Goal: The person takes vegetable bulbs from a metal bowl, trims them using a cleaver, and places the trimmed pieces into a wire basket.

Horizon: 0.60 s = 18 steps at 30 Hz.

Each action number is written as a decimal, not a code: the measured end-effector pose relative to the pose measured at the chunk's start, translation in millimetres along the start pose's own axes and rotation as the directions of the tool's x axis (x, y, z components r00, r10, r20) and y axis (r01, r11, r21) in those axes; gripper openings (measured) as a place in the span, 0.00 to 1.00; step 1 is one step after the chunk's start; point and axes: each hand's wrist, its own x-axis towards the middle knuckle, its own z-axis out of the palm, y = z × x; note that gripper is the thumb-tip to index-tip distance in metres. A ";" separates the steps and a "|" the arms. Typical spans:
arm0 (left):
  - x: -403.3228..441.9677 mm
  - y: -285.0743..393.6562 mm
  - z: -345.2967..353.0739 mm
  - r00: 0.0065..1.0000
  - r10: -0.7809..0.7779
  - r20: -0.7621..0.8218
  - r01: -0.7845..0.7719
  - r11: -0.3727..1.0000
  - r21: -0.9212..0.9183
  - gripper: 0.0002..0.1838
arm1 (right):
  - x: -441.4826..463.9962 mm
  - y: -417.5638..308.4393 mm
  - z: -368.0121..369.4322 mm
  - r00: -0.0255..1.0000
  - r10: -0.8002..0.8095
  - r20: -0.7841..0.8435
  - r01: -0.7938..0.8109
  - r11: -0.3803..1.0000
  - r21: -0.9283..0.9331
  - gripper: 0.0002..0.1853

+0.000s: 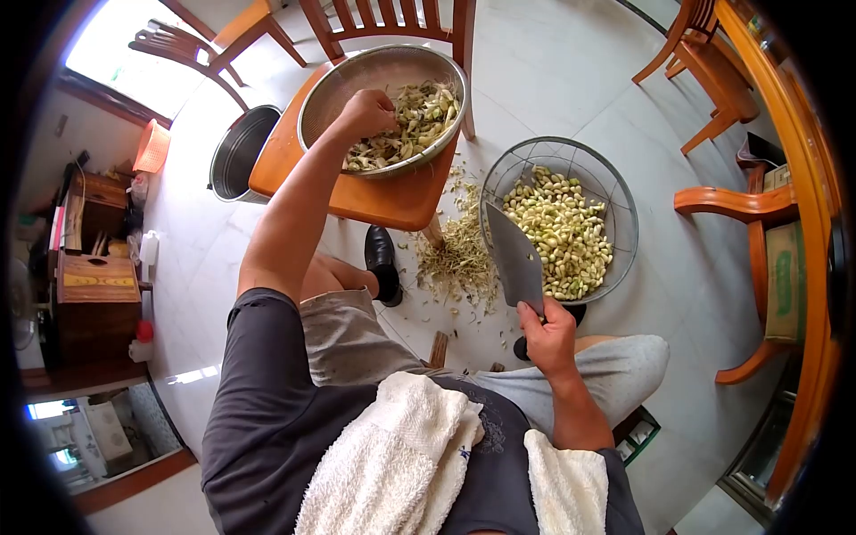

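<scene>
A metal colander (323,93) rests on a wooden chair seat, with pale green, untrimmed bulb-like pieces (419,120) inside. My left hand (367,116) reaches into it, fingers bent together at the pieces; what they hold is too small to make out. Around the handle of a broad cleaver (514,254) my right hand (549,337) is closed. The blade points up and left, over the near left rim of a wire-mesh basket (621,209). Many trimmed whitish-green pieces (562,236) lie in that basket on the floor.
Trimmings (459,259) are scattered on the floor between chair and basket. A dark metal bucket (242,153) stands left of the wooden chair (392,198). More chairs (713,76) and an orange table edge (807,134) are at the right. A wooden cabinet (98,278) is at the left.
</scene>
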 end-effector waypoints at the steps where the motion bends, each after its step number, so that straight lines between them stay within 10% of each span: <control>1: -2.9 2.2 -3.3 1.000 -0.003 -0.015 0.003 1.000 -0.024 0.16 | -0.4 0.3 -0.2 1.000 -0.006 0.000 0.006 1.000 -0.004 0.06; 7: -34.2 25.7 -43.6 0.996 -0.031 -0.078 -0.008 0.892 -0.452 0.15 | -3.5 -0.5 -0.6 0.998 0.065 -0.002 -0.064 0.996 0.066 0.06; 18: -172.7 83.8 -10.5 0.958 0.069 0.277 0.281 -0.052 -0.958 0.10 | -3.7 -12.9 6.8 0.941 -0.336 -0.043 0.329 0.938 -0.110 0.06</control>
